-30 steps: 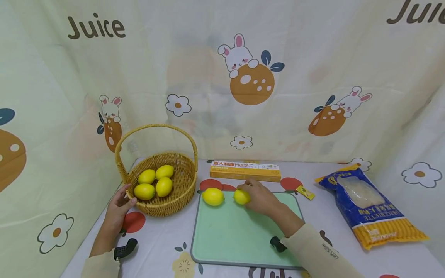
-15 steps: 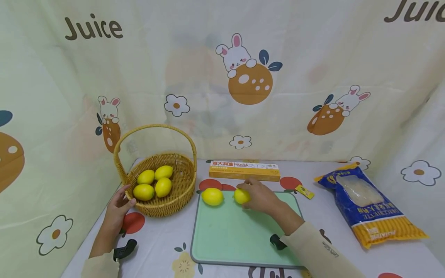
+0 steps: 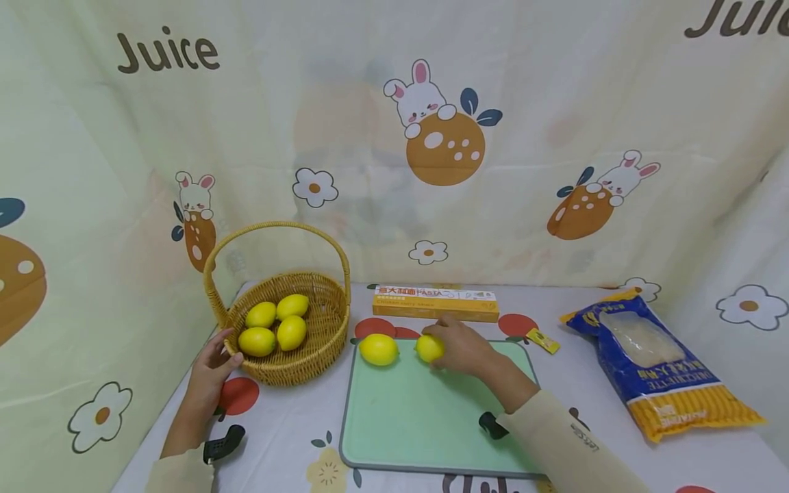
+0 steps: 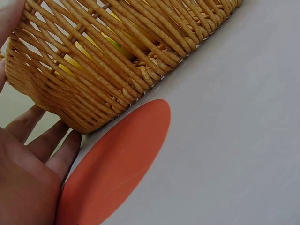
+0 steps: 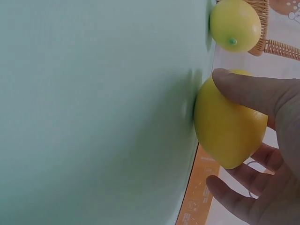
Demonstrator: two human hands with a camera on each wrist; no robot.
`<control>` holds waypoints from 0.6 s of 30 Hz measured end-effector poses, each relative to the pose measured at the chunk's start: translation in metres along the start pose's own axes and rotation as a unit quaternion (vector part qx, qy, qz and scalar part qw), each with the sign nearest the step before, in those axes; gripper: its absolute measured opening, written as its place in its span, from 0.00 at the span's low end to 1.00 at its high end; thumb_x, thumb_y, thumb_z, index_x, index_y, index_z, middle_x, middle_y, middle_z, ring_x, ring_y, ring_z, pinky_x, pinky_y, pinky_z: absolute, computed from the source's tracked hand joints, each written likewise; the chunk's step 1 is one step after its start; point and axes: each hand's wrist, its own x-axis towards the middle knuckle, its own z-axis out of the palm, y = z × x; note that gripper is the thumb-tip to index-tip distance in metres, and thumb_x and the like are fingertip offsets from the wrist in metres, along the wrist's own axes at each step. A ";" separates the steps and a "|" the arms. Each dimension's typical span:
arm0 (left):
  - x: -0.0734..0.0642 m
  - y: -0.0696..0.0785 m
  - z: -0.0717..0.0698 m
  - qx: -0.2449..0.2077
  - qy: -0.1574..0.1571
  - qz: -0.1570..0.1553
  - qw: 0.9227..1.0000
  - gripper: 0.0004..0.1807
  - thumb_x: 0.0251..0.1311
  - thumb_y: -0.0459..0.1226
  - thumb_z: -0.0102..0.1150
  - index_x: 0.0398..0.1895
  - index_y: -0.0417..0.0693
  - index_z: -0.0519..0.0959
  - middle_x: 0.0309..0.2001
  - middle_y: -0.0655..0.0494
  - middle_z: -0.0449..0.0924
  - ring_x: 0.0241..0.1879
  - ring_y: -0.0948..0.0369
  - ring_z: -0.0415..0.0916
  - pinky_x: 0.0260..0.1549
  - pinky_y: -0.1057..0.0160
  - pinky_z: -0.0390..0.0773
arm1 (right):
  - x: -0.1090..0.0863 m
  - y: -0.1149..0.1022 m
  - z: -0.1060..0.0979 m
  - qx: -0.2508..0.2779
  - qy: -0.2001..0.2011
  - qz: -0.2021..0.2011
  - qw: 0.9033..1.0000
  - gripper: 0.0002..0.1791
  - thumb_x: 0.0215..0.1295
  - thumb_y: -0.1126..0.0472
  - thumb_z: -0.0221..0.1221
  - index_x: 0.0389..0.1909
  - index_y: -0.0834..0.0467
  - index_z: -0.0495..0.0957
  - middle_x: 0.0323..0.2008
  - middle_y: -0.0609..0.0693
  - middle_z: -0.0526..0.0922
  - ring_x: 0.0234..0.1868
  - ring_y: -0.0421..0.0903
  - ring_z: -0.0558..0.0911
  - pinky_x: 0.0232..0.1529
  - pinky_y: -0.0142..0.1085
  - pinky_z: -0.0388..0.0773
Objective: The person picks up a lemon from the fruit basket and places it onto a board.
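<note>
My left hand holds the near-left rim of a wicker basket. In the left wrist view its fingers lie along the outside of the woven wall, with the thumb up at the rim. Several yellow lemons sit together in the basket's left half. With thumb and fingers, my right hand grips another lemon at the far edge of a pale green cutting board. A second lemon lies on the board just left of it, near the far-left corner.
Behind the board lies a yellow-and-white pasta box. A small yellow packet is right of the board's far corner. Farther right rests a blue-and-yellow pasta bag. The basket's tall handle arches upward, and a printed curtain hangs behind.
</note>
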 end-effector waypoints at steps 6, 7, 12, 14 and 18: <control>0.000 -0.002 -0.001 -0.007 0.000 0.003 1.000 0.35 0.68 0.40 0.57 0.75 0.50 0.55 0.77 0.49 0.43 0.72 0.42 0.47 0.61 0.59 0.62 | 0.000 0.000 0.001 -0.004 -0.005 -0.001 1.000 0.39 0.42 0.52 0.78 0.61 0.46 0.77 0.52 0.49 0.72 0.49 0.50 0.72 0.52 0.51 0.76; -0.001 -0.002 -0.001 -0.008 -0.001 0.004 1.000 0.35 0.68 0.40 0.57 0.75 0.50 0.55 0.77 0.49 0.43 0.72 0.42 0.47 0.60 0.61 0.63 | -0.001 0.000 0.000 -0.003 -0.006 0.000 1.000 0.40 0.42 0.52 0.78 0.61 0.46 0.77 0.53 0.49 0.72 0.49 0.50 0.72 0.52 0.51 0.76; -0.001 -0.002 -0.001 -0.009 -0.003 0.004 1.000 0.35 0.68 0.40 0.57 0.75 0.49 0.55 0.77 0.48 0.43 0.72 0.42 0.47 0.61 0.60 0.63 | -0.002 -0.001 -0.002 -0.003 -0.009 -0.001 1.000 0.41 0.42 0.50 0.78 0.62 0.46 0.76 0.54 0.49 0.73 0.51 0.50 0.72 0.52 0.50 0.76; -0.001 -0.002 -0.001 -0.006 -0.003 0.003 1.000 0.36 0.68 0.41 0.57 0.75 0.50 0.55 0.77 0.48 0.43 0.72 0.42 0.47 0.62 0.56 0.62 | -0.002 -0.001 -0.002 -0.003 -0.009 -0.003 1.000 0.40 0.43 0.50 0.78 0.62 0.46 0.76 0.55 0.49 0.72 0.51 0.50 0.72 0.52 0.49 0.76; 0.000 -0.001 0.000 -0.004 -0.003 0.003 1.000 0.36 0.68 0.40 0.57 0.75 0.51 0.55 0.77 0.49 0.43 0.72 0.43 0.48 0.62 0.56 0.62 | 0.000 0.000 -0.003 -0.006 -0.006 -0.008 1.000 0.40 0.43 0.49 0.77 0.62 0.47 0.76 0.56 0.50 0.72 0.51 0.50 0.72 0.51 0.49 0.77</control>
